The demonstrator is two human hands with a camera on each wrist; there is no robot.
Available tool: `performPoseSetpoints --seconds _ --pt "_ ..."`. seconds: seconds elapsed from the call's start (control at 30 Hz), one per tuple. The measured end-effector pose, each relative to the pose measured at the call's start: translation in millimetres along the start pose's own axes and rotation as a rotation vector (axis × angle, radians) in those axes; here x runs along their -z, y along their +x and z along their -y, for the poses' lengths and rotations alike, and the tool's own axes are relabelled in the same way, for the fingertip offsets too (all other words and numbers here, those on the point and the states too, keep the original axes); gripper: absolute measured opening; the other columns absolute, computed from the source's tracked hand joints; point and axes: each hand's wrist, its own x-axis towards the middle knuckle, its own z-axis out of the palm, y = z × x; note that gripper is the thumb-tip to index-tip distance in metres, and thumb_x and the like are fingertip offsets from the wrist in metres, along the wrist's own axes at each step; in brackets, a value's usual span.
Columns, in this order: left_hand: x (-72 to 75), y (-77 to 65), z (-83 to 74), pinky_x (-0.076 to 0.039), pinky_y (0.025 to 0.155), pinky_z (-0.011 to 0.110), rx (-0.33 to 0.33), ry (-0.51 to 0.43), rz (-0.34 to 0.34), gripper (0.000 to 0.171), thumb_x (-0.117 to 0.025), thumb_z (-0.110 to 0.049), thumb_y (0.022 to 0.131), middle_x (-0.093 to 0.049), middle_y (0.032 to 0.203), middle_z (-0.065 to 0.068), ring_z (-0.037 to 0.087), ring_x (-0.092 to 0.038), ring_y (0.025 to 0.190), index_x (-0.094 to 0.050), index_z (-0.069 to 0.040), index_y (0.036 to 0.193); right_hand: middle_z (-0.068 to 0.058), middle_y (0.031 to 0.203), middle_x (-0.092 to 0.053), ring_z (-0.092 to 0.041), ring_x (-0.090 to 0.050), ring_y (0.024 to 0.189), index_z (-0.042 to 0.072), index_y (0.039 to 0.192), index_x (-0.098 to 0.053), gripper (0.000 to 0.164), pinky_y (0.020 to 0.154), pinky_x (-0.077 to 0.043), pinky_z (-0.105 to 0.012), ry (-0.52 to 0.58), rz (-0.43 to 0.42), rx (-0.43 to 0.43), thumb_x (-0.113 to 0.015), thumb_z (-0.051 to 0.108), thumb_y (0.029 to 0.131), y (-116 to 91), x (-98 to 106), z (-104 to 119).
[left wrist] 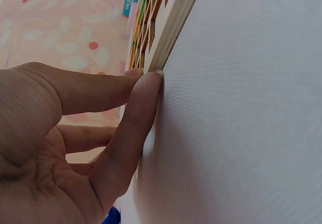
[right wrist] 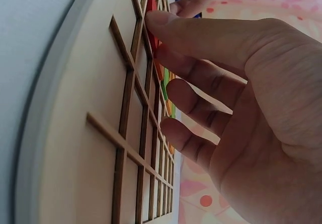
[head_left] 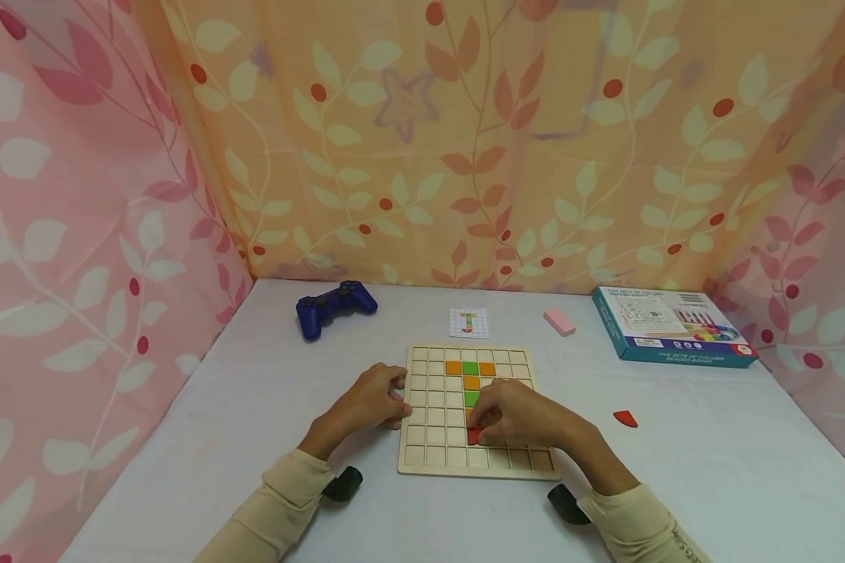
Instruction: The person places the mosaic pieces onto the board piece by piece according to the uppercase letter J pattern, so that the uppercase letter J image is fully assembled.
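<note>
In the head view, a pale wooden grid board [head_left: 422, 438] lies on the white table. Orange and green square tiles fill a row and a column of its cells, among them a green tile [head_left: 470, 368] and an orange tile [head_left: 471, 383]. My right hand [head_left: 517, 414] pinches a red tile [head_left: 473, 437] between thumb and forefinger in the lower middle of the grid; the hand hides part of it. In the right wrist view, the thumb is on the red tile's edge. My left hand [head_left: 372, 400] touches the board's left edge with thumb and fingertips.
Behind the board lies a small pattern card [head_left: 469, 322]. A blue game controller [head_left: 336, 307] is at back left, a pink eraser-like block [head_left: 559, 322] and a teal-sided box [head_left: 676, 324] at back right. A red quarter-round piece [head_left: 625, 419] lies right of the board.
</note>
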Motion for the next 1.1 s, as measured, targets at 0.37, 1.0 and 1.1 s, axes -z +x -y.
performPoseSetpoints --seconds 0.37,1.0,1.1 --pt "-0.4 -0.6 1.7 -0.064 0.064 0.029 0.008 0.002 0.0 0.068 -0.082 0.007 0.087 -0.053 0.114 0.012 0.015 -0.065 0.078 -0.053 0.009 0.148 0.012 0.095 -0.07 -0.01 -0.061 0.089 0.021 0.106 -0.082 0.019 0.079 -0.055 -0.024 0.033 0.005 -0.015 -0.086 0.014 0.089 1.2 1.8 2.1" --pt "-1.1 0.0 0.0 -0.064 0.064 0.029 0.002 0.015 0.004 0.07 -0.082 0.007 0.087 -0.054 0.115 0.013 0.015 -0.066 0.078 -0.051 0.009 0.149 0.003 0.096 -0.067 -0.021 -0.058 0.095 0.013 0.121 -0.077 0.038 0.077 -0.052 -0.024 0.093 -0.172 -0.206 -0.087 0.031 0.089 -41.0 37.7 -47.0" --pt "-0.7 0.6 0.6 -0.064 0.064 0.029 0.001 0.014 0.005 0.07 -0.083 0.006 0.087 -0.054 0.115 0.013 0.015 -0.066 0.077 -0.051 0.009 0.149 0.005 0.096 -0.067 -0.018 -0.059 0.096 0.014 0.121 -0.078 0.038 0.077 -0.051 -0.024 0.058 -0.209 -0.227 -0.087 0.032 0.089 -56.6 43.3 -58.9"
